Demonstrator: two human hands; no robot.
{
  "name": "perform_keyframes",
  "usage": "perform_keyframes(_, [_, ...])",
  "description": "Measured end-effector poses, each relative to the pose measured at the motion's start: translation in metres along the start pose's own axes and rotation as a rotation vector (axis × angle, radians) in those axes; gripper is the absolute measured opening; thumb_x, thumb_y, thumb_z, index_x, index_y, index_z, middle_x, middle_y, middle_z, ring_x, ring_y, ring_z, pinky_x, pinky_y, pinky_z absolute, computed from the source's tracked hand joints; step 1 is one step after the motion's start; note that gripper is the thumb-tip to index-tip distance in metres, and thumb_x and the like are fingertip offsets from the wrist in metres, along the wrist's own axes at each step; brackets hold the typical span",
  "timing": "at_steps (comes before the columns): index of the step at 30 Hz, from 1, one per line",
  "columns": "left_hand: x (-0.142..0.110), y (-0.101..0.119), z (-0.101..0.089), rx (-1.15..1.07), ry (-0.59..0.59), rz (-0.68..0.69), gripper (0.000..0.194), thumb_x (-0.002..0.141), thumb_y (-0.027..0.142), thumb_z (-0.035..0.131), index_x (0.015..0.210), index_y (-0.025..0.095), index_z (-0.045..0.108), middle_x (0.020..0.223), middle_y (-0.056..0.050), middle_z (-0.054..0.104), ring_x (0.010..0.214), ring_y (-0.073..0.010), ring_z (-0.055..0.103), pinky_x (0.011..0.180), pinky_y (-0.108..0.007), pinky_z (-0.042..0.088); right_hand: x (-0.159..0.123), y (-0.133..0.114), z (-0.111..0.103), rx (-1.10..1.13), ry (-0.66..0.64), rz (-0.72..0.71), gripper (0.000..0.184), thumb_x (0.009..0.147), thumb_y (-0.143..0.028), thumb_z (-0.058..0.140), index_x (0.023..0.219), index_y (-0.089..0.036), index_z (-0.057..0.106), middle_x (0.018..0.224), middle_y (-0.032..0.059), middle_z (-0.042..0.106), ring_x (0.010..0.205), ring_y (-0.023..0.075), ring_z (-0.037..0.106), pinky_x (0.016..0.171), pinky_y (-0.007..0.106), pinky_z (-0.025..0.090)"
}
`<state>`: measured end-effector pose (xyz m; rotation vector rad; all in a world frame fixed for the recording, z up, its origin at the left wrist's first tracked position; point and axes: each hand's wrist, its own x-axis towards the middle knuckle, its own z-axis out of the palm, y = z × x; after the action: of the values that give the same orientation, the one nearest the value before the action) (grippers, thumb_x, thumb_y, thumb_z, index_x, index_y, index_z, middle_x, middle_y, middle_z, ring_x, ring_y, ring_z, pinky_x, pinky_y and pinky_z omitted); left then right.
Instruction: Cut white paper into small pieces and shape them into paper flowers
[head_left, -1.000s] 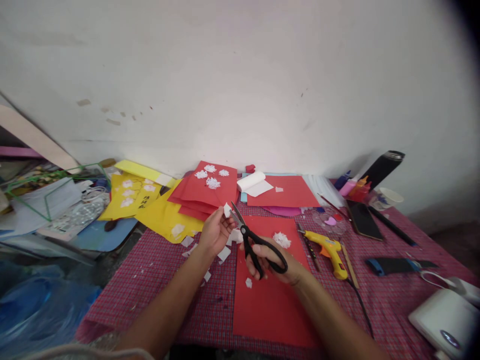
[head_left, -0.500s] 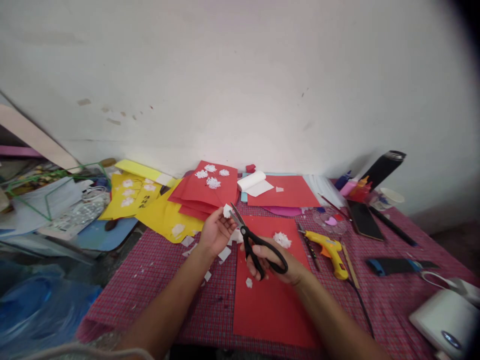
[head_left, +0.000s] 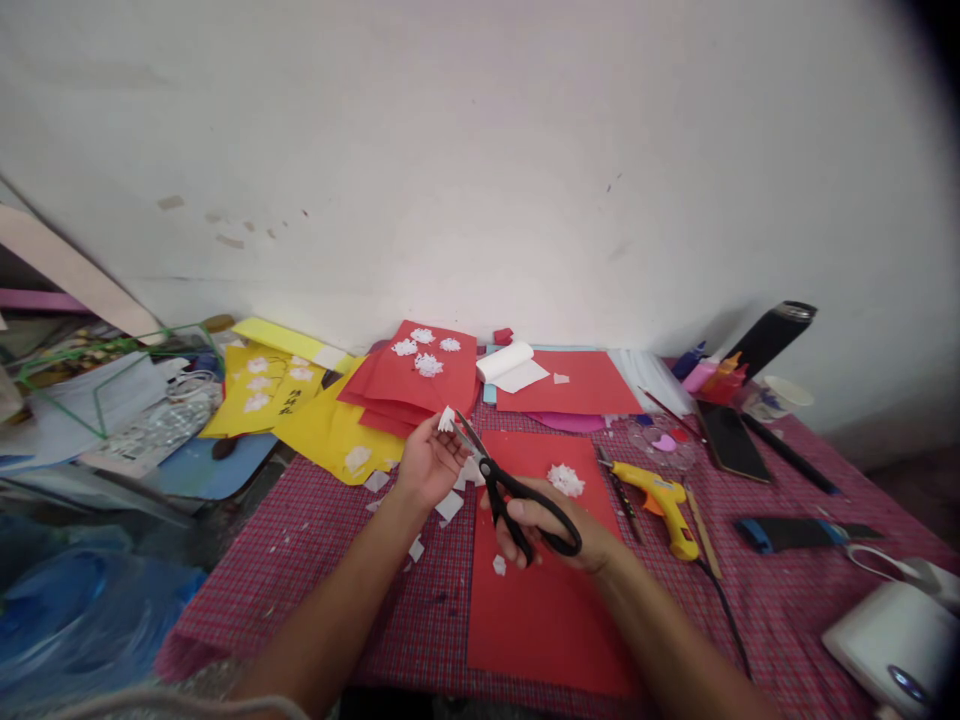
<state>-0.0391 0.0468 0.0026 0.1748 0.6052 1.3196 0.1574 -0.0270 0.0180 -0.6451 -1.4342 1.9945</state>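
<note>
My left hand (head_left: 433, 463) pinches a small piece of white paper (head_left: 446, 420) whose upper edge looks snipped into a fringe. In my right hand (head_left: 547, 525) is a pair of black-handled scissors (head_left: 486, 470), the blades parted and their tips right beside the white paper. Below both hands a red sheet (head_left: 544, 630) lies flat on the table, bearing a fluffy white paper flower (head_left: 565, 480) and a small white scrap (head_left: 499, 565). Loose white paper pieces (head_left: 449, 506) are scattered under and beside my left hand.
Red sheets with white flowers (head_left: 428, 365) and yellow sheets (head_left: 319, 430) lie behind on the left. A white paper roll (head_left: 506, 362) rests at the back. On the right are a yellow glue gun (head_left: 664, 500), a phone (head_left: 731, 440), a black flask (head_left: 780, 335) and a blue-black cutter (head_left: 795, 533).
The white paper has turned slightly in my left fingers and now shows a fringed edge. The scissor blades have shifted a little to the left and opened wider.
</note>
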Motion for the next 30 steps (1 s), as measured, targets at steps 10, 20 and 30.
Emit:
perform_keyframes(10, [-0.008, 0.001, 0.010, -0.001, 0.036, 0.022, 0.011, 0.085, 0.018, 0.057, 0.077, 0.013, 0.062, 0.064, -0.003, 0.066, 0.055, -0.0126, 0.063, 0.054, -0.024, 0.050, 0.001, 0.000, 0.002, -0.021, -0.032, 0.042, 0.037, 0.090, -0.045, 0.058, 0.108, -0.012, 0.056, 0.068, 0.0061, 0.068, 0.051, 0.0131, 0.061, 0.042, 0.018, 0.039])
perform_keyframes(20, [-0.005, -0.001, 0.007, 0.028, -0.006, 0.036, 0.008, 0.084, 0.021, 0.060, 0.082, 0.014, 0.063, 0.067, -0.001, 0.067, 0.058, -0.0123, 0.064, 0.055, -0.025, 0.049, 0.003, 0.003, 0.001, -0.013, 0.020, 0.037, 0.037, 0.090, -0.046, 0.058, 0.107, -0.012, 0.055, 0.066, 0.0058, 0.068, 0.051, 0.0143, 0.063, 0.039, 0.016, 0.038])
perform_keyframes(30, [-0.008, -0.013, 0.007, 0.330, -0.120, 0.334, 0.024, 0.080, 0.036, 0.071, 0.082, 0.015, 0.059, 0.070, 0.000, 0.066, 0.060, -0.0117, 0.063, 0.061, -0.025, 0.051, 0.004, 0.003, -0.002, 0.102, 0.026, -0.018, 0.046, 0.090, -0.049, 0.056, 0.117, -0.012, 0.054, 0.068, 0.0057, 0.068, 0.050, 0.0143, 0.063, 0.040, 0.017, 0.039])
